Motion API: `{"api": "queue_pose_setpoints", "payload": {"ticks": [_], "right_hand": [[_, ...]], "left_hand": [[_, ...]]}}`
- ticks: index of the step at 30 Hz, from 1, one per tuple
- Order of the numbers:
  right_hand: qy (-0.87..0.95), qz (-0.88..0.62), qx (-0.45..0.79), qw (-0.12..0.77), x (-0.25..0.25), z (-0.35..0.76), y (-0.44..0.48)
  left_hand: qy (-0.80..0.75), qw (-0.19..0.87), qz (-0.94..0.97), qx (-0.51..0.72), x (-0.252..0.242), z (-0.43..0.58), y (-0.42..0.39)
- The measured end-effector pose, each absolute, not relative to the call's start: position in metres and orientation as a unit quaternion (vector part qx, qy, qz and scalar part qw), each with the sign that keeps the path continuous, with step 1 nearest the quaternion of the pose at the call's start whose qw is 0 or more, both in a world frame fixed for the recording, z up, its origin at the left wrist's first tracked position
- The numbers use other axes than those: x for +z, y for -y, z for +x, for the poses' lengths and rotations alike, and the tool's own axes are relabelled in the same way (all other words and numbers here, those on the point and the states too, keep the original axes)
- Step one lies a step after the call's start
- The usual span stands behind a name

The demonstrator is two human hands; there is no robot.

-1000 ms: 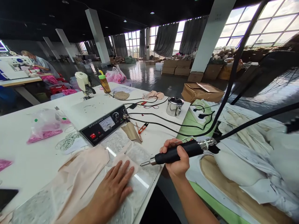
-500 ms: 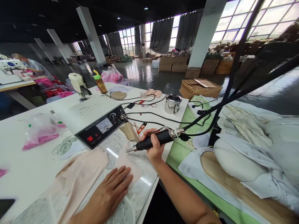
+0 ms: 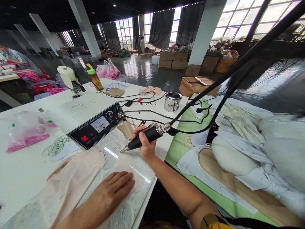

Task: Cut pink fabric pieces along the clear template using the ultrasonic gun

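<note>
My right hand [image 3: 147,149] is wrapped round a black ultrasonic welding gun [image 3: 154,134]. The gun slants down to the left, and its metal tip is at the upper end of a thin pale pink fabric piece [image 3: 120,163]; whether it touches cannot be made out. Flat on that piece, fingers stretched out, lies my left hand [image 3: 114,189]. Under the fabric is a clear sheet [image 3: 128,219] over a patterned surface. A larger crumpled pink fabric [image 3: 78,168] rests left of my left hand. Behind stands the black control box [image 3: 100,124], with a meter, knobs and a red switch.
Thick black cables [image 3: 195,98] run from the gun up to the right. A lidded steel mug [image 3: 172,103], a tan cloth strip [image 3: 125,128] and snips [image 3: 142,123] sit beyond my hands. At left lies a bag of pink pieces [image 3: 28,133]. White padded forms [image 3: 238,156] crowd the green surface at right.
The view has shifted slightly right. Relative to the table, my left hand and the thin fabric have moved a little toward me, its fingers closer together. My right hand keeps holding the gun.
</note>
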State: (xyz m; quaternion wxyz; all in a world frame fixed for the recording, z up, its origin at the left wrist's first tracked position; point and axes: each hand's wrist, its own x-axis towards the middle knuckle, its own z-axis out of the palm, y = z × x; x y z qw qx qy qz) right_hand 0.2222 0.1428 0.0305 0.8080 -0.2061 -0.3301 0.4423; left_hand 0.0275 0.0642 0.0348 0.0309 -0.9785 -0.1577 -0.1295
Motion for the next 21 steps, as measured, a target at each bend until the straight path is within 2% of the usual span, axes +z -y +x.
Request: {"api": "queue_pose_setpoints", "payload": {"ticks": [3, 11, 21], "right_hand": [[0.315, -0.213, 0.434, 0.817, 0.034, 0.229, -0.136], [0.29, -0.229, 0.405, 0.836, 0.037, 0.289, -0.066], [0.346, -0.285, 0.398, 0.8, 0.036, 0.313, -0.018]], "left_hand": [[0.141, 0.002, -0.98, -0.143, 0.039, 0.034, -0.071], [0.122, 0.001, -0.983, -0.14, 0.027, 0.039, -0.081], [0.09, -0.022, -0.983, -0.156, 0.032, 0.042, -0.084]]}}
